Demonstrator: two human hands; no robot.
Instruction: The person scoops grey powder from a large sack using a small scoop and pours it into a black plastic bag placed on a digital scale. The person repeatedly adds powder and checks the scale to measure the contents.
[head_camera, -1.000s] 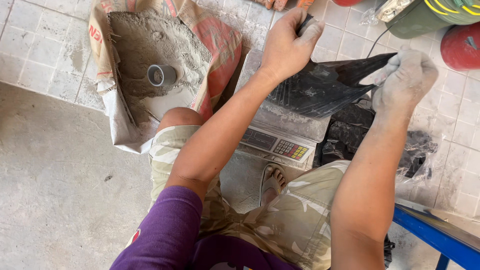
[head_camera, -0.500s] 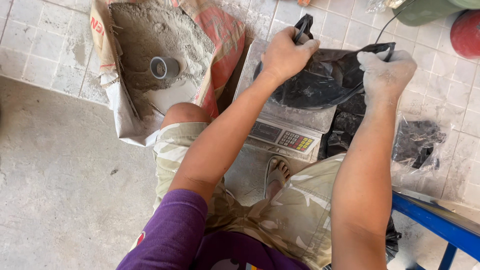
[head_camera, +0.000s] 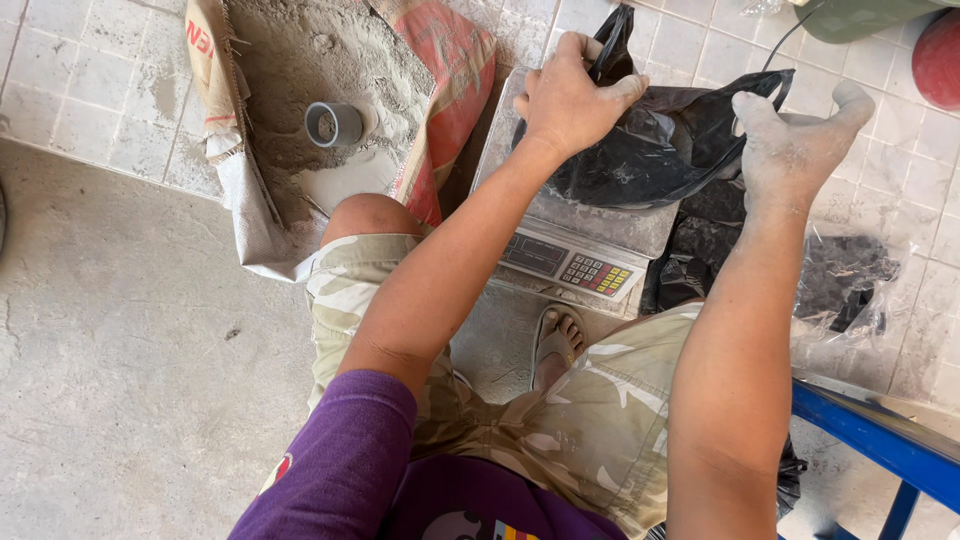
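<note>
My left hand (head_camera: 572, 98) and right hand (head_camera: 790, 140) each grip a handle of the black bag (head_camera: 640, 155), which rests on the scale (head_camera: 560, 255). Left of the scale lies an open cement sack (head_camera: 300, 120).

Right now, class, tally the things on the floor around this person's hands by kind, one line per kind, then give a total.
Black plastic bag held open by the left hand and right hand: 1
Weighing scale: 1
Open sack of grey powder: 1
Short grey pipe piece in the powder: 1
Clear packet of black bags: 1
Total: 5
</note>
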